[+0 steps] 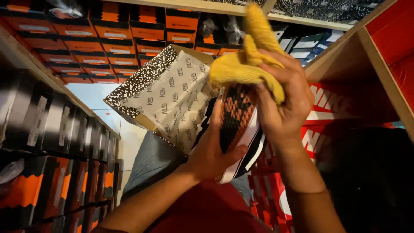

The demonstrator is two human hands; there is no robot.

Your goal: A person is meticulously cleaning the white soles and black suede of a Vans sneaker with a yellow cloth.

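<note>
While it is gripped from below, the shoe [236, 125] stands almost on end in the middle of the view, its black and orange knit upper turned toward the camera and its white sole with dark stripes along the right edge. The left hand [211, 153] is curled around its lower part, thumb across the side near the sole, fingers wrapped behind. The right hand [284, 101] is closed around a yellow cloth [246, 60], pressing the bunched cloth against the top end of the shoe; one loose end of the cloth sticks upward and looks blurred.

Just behind the shoe, to the left, lies an open shoebox [144, 75] with a black-and-white speckled rim, tilted, lined with pale printed tissue paper [172, 101] that touches the shoe's left side. Under the box shows a grey trouser leg [148, 162], and a red shirt [202, 213] fills the bottom.

Around them, shelves hold stacked orange boxes [86, 47] at top left, black boxes [51, 125] on the left, and red boxes [319, 108] at right.
</note>
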